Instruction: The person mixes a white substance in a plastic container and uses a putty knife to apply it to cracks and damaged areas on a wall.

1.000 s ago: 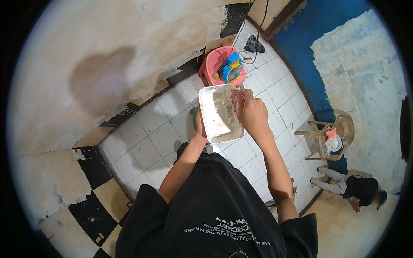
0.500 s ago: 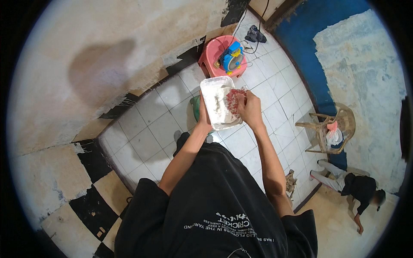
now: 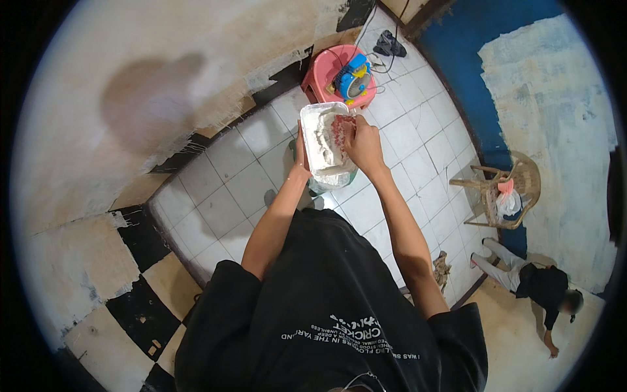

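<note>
A white rectangular tray [image 3: 305, 128] with soft white paste [image 3: 322, 140] in it is held up in front of me at chest height. My left hand [image 3: 302, 159] grips its left side, with most of the fingers hidden behind the tray. My right hand [image 3: 366, 147] is closed on a red scraper [image 3: 341, 127], flat and smeared with white paste. The scraper sits at the tray's right side, touching or just over the paste; I cannot tell which. A green object [image 3: 318, 188] shows partly from behind the tray, lower down.
A pink plastic stool [image 3: 320, 72] carries a blue and yellow fan [image 3: 355, 83], with cables nearby. A black bag [image 3: 390, 44] lies beyond. To the right stands a worn chair [image 3: 522, 189] with a bag on it. Another person [image 3: 542, 281] is by the right wall, one hand against it.
The tray has shifted away from me and slightly left. My right hand has moved the scraper the same way, and its face now shows narrower, turned more edge-on.
</note>
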The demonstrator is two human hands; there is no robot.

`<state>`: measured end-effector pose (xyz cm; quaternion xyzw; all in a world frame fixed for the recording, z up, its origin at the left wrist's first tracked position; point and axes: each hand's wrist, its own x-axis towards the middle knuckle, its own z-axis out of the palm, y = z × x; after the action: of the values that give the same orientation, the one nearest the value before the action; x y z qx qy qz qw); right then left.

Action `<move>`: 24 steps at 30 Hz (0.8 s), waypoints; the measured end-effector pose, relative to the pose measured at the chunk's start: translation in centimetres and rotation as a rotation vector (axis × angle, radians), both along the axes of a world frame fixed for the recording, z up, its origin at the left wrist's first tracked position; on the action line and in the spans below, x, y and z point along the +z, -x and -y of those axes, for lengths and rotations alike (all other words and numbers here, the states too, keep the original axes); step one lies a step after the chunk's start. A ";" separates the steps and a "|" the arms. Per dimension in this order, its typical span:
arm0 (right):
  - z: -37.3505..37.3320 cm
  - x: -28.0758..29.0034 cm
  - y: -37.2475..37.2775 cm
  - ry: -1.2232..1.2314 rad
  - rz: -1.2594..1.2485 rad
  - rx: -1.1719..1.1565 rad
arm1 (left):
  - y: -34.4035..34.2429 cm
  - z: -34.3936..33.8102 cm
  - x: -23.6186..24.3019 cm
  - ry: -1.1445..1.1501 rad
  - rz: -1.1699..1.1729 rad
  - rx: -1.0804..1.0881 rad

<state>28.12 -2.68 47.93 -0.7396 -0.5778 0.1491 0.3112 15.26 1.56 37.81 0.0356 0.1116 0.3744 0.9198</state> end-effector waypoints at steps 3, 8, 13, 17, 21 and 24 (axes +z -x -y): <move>-0.4 0.5 0.2 -0.010 0.016 -0.019 | 0.9 -0.2 -0.1 -0.027 0.007 0.001; -0.4 0.6 0.8 -0.056 -0.089 0.046 | 0.3 0.1 0.3 -0.011 -0.006 0.007; 0.2 1.0 0.8 0.083 -0.085 0.076 | 0.1 0.6 0.0 -0.016 -0.013 -0.001; 1.2 1.5 0.2 0.042 -0.053 0.099 | -0.3 1.1 0.6 -0.017 0.012 -0.005; 1.4 2.0 0.0 -0.028 0.039 0.022 | -0.5 1.4 1.1 -0.047 0.124 -0.021; 1.9 2.4 0.2 -0.046 0.090 0.073 | -0.6 1.6 1.6 -0.048 0.075 -0.008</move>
<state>27.89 -4.56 50.29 -0.7167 -0.6209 0.1136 0.2965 15.83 -0.09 39.40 0.0441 0.0677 0.3743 0.9238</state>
